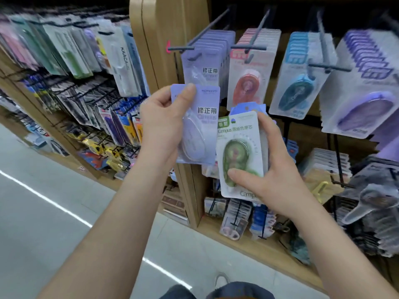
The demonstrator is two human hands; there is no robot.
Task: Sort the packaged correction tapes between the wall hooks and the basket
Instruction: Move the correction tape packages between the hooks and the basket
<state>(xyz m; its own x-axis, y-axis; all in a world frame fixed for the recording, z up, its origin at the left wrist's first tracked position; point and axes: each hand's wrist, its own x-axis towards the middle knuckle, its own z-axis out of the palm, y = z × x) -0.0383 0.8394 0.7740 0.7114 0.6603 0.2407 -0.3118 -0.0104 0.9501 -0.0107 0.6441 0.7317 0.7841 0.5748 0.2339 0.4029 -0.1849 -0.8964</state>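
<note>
Left hand (160, 124) is pinching a lavender correction tape pack (199, 128) near dead centre, thumb pressing the card's top front, the other fingers curling behind it. Right hand (275, 169), around 4 o'clock from it, is gripping a green Campus pack (239, 152), thumb lying across the lower front and fingers wrapping the right edge. A blue pack (248, 107) is peeking out behind the green one. From 12 to 2 o'clock the wall hooks (248, 47) are carrying full rows: lavender row (207, 61), pink row (250, 83), blue row (298, 87), purple row (362, 93). The held lavender pack is hanging just under its matching row.
</note>
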